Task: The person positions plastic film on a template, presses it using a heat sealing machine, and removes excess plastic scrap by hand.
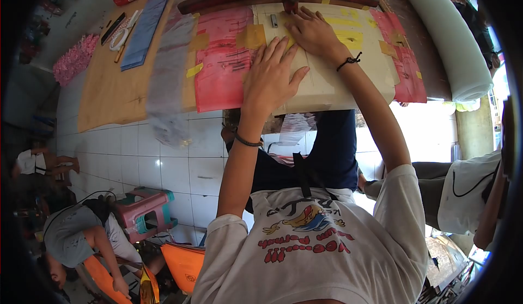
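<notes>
In the head view, my left hand (pixel 269 78) lies flat with its fingers apart. It rests across the border of a red plastic sheet (pixel 220 81) and a beige board (pixel 327 89). My right hand (pixel 317 36) is also flat and open on the board, farther forward, its fingertips close to the dark red post (pixel 290 4) under a curved wooden bar (pixel 229 0). A small metal piece (pixel 274 21) sits left of that hand. Yellow tape strips (pixel 348 39) mark the board, and another red sheet (pixel 406 59) is taped at its right.
Clear film (pixel 171 75), a blue plastic strip (pixel 143 43), scissors (pixel 122 34) and a cutter (pixel 113 28) lie at the left. A large white foam roll (pixel 447 37) stands at the right. Behind are a stool (pixel 144 214) and several people, one (pixel 81 238) bent over orange bags.
</notes>
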Action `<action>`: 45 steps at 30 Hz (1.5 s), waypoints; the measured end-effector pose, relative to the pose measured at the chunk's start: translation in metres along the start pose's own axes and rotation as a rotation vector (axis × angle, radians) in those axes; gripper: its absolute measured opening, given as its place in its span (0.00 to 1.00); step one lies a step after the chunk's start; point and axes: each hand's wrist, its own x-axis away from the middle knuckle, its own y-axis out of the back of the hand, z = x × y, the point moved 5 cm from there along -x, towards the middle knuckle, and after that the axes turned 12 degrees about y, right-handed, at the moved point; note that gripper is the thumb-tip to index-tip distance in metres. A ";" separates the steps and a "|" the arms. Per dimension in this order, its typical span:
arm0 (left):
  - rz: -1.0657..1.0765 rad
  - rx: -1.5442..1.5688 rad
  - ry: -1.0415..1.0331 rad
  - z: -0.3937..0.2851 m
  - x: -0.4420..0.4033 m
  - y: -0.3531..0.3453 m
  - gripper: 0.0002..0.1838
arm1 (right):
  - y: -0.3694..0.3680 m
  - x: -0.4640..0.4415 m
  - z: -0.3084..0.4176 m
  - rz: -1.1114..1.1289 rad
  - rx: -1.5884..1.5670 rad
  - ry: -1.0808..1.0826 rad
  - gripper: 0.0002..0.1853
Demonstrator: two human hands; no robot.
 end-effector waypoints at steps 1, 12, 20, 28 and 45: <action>-0.008 0.005 0.001 -0.001 0.000 0.000 0.33 | -0.001 -0.002 -0.003 0.007 0.010 -0.008 0.27; -0.063 0.016 0.010 0.001 0.001 0.002 0.32 | -0.009 -0.015 -0.007 0.158 -0.001 -0.053 0.26; -0.054 0.006 0.011 0.001 -0.002 0.005 0.32 | -0.012 -0.022 -0.012 0.118 -0.076 -0.085 0.30; -0.042 0.002 0.027 0.000 -0.002 0.006 0.34 | -0.015 -0.025 -0.010 0.042 -0.108 -0.070 0.29; -0.017 0.004 0.043 -0.001 -0.001 0.008 0.35 | 0.060 0.095 0.034 -0.047 -0.283 0.036 0.20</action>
